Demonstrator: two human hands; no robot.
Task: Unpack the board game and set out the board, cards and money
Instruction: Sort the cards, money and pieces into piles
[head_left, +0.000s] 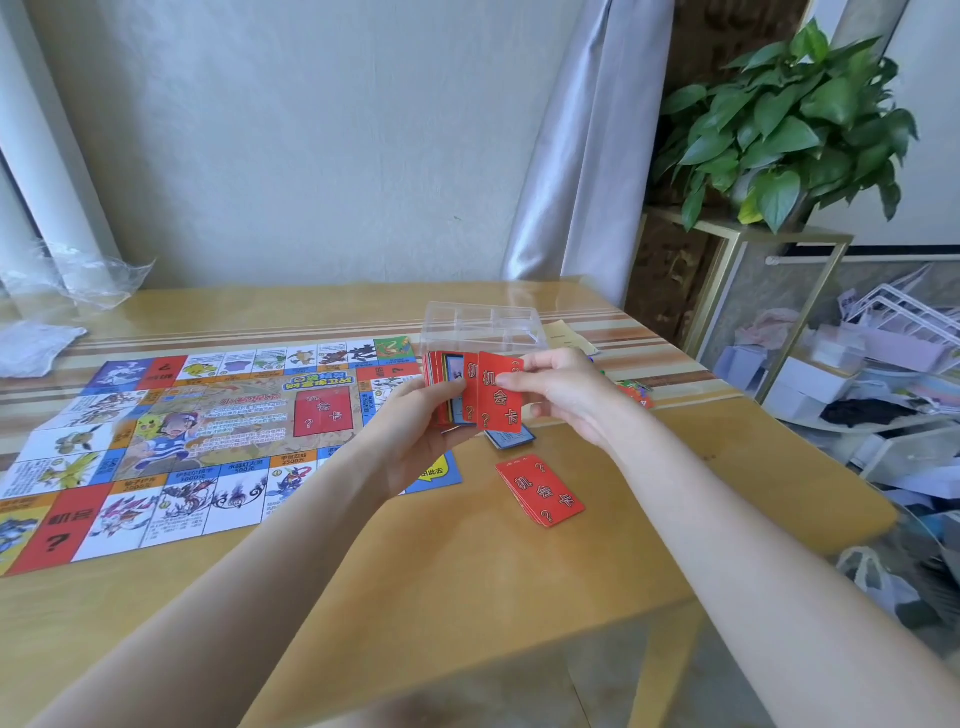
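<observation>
The cards (452, 389), fanned in the left hand (415, 431), sort best if the right hand (561, 395), pinching one red card (500, 392), lays it squarely on the red pile (540, 489) at centre-right.

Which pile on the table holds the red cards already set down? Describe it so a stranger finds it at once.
Start at the colourful game board spread over the left of the wooden table, then move right past its near right corner. There, on bare wood below the hands, lies the small red pile. Unlike the blue-backed pile just beyond it, it is red, with question marks.
</observation>
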